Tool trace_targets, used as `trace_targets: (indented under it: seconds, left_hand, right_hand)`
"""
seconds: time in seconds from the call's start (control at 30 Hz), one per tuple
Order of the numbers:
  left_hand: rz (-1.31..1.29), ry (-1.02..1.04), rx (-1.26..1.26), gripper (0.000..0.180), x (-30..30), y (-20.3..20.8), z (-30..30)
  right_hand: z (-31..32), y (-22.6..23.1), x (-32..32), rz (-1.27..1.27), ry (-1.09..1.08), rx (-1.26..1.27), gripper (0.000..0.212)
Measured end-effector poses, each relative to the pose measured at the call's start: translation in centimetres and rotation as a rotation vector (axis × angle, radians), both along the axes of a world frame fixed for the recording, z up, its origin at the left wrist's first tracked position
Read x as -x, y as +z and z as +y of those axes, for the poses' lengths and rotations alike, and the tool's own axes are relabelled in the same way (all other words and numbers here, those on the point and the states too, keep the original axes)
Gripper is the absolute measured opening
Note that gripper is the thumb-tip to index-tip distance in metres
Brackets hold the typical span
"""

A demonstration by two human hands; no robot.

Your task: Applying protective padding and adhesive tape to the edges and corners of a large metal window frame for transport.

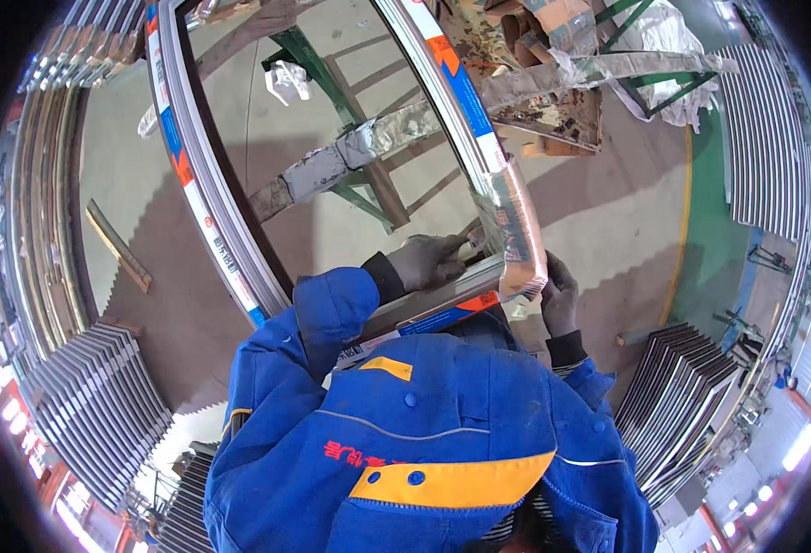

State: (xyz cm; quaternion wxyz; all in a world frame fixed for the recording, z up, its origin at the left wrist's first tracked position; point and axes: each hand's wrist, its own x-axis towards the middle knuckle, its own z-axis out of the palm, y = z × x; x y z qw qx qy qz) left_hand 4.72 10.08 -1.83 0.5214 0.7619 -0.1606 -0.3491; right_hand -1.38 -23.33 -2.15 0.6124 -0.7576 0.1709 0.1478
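Observation:
A window frame (pixel 239 270), grey-white with red, white and blue protective film, rests in front of me on padded supports. Clear brownish packing film (pixel 514 230) wraps its near right corner. My left hand (pixel 426 264), in a grey glove, reaches over the near rail to the inside of that corner, fingers bent together around a small pale piece I cannot make out. On the outer side, my right hand (pixel 560 293), also gloved, curls against the wrapped corner. Some of its fingertips are hidden behind the film.
A green stand with a wrapped padded bar (pixel 331 166) shows through the frame. Stacked profiles (pixel 101 405) stand left, others (pixel 677 405) right. A stick of wood (pixel 119 249) lies on the floor. Far right of the frame is a bin with scraps (pixel 553 124).

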Motion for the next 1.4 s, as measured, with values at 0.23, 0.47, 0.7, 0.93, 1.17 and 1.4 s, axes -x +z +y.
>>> trace_targets:
  seconds: [0.23,0.47,0.7,0.93,1.17,1.4]
  left_hand:
    - [0.133,-0.414,-0.173,0.058,-2.2,-2.7,-1.5]
    - [0.043,-0.596,-0.243,0.049,-4.4,-2.1,-3.4]
    - [-0.082,-0.729,-0.146,0.056,-5.2,-3.8,-5.3]
    - [-0.043,-0.386,0.155,0.059,-3.9,-4.8,-3.9]
    - [-0.024,-0.402,0.068,0.046,-4.8,-3.3,-3.2]
    - [-0.140,-0.112,0.040,0.051,-3.2,-3.9,-2.4]
  right_hand:
    - [1.1,0.6,-0.1,-0.050,-0.046,-0.097,0.048]
    - [1.1,1.1,0.0,0.014,-0.037,-0.074,0.047]
    - [1.2,1.0,-0.1,-0.027,0.011,0.002,0.048]
    - [1.6,1.6,-0.4,-0.018,0.007,0.027,0.044]
    - [1.8,1.9,-0.8,-0.001,0.010,0.042,0.043]
    - [0.8,0.7,-0.1,-0.014,0.038,0.059,0.044]
